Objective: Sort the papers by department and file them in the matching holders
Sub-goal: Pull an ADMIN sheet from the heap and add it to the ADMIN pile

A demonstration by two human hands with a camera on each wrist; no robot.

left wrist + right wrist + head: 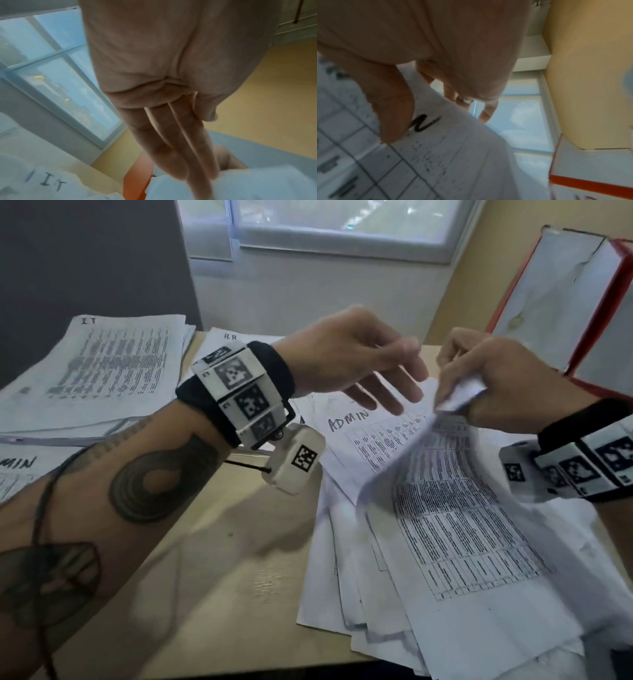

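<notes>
Fingers of the right hand (507, 378) are curled round the top edge of a printed sheet (455, 518), bunching the paper and lifting that end off the loose pile of papers (346, 594) spread under and below both hands. In the right wrist view the thumb (392, 116) presses on the sheet beside a handwritten letter. Just left of it, the left hand (356, 354) hovers with fingers (173, 142) straight and close together, reaching toward the lifted edge; it holds nothing, and whether the tips touch the paper cannot be told. Beneath the left hand's fingers lies a sheet marked ADMIN (349, 436), part of the same pile. Farther left of the left wrist sit a stack marked IT (113, 371) and, nearer the wrist, one marked HR (229, 337). Beyond the right hand stands an open red folder (561, 299) with white pages. All of it rests on the tan desk (219, 559).
</notes>
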